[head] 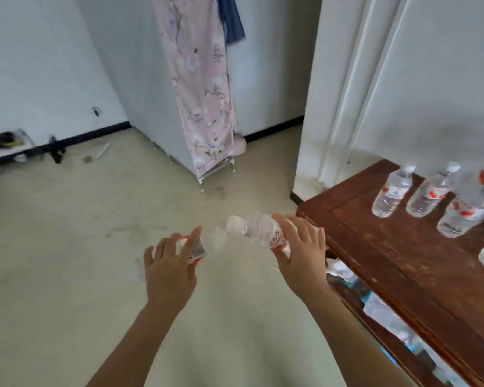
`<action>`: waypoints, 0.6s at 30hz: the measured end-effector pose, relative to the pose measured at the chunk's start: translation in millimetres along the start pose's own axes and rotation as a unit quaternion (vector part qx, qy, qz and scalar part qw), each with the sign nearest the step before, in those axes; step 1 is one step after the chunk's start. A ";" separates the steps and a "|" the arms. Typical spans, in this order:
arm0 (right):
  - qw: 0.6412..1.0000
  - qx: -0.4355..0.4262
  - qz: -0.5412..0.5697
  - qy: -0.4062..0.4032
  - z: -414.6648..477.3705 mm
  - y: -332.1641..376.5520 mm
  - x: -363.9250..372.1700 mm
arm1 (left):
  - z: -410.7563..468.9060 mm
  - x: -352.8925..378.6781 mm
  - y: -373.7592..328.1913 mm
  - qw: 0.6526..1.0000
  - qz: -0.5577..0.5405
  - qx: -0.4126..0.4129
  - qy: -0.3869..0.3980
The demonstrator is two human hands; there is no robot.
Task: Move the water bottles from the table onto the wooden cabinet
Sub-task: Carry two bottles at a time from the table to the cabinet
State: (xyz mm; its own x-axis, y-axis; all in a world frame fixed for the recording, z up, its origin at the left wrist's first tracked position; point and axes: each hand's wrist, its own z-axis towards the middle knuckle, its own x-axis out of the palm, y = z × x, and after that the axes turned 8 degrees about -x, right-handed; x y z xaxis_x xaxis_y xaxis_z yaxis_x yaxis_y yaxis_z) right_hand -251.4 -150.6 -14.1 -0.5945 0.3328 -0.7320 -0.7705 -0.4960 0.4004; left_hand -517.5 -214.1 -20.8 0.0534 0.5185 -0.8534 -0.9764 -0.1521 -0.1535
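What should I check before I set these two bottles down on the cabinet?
1. Right hand grips the right-hand bottle firmly: ok, fingers curl round its label.
2. Left hand grips the left-hand bottle firmly: ok, fingers wrap it, though the bottle is blurred.
3. Caps closed: the right-hand bottle's cap is on; the left one, cannot tell.
4. Bare spot on the cabinet: ok, the near left part of the top has room.
5. Standing bottles out of the way: ok, they are grouped toward the far right.
6. Held bottles above the cabinet top: not ok, both hang over the floor to its left.
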 end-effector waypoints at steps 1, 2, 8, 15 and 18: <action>1.000 -0.023 0.008 0.014 9.5 35.3 19.6 | -3.3 -13.4 38.0 1.000 0.013 -0.027 -0.009; 0.999 -0.046 0.011 0.023 16.3 65.3 37.0 | -6.0 -24.0 70.4 0.998 0.026 -0.046 -0.020; 0.978 -0.187 0.050 0.074 52.7 236.5 144.8 | -31.9 -87.9 251.5 0.981 0.091 -0.162 -0.053; 0.937 -0.307 0.099 0.132 87.8 380.0 258.2 | -52.5 -118.2 395.5 0.947 0.129 -0.291 -0.044; 0.915 -0.354 0.125 0.147 111.7 428.4 320.1 | -48.7 -117.0 447.3 0.927 0.150 -0.342 -0.029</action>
State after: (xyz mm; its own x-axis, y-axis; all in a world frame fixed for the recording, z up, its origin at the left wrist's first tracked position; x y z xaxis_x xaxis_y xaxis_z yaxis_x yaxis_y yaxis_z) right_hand -797.4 -167.0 -15.3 -0.5648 -0.0408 -0.8242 -0.2141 -0.9573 0.1941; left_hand -950.2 -383.8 -13.9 -0.2303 0.4084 -0.8833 -0.5827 -0.7849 -0.2110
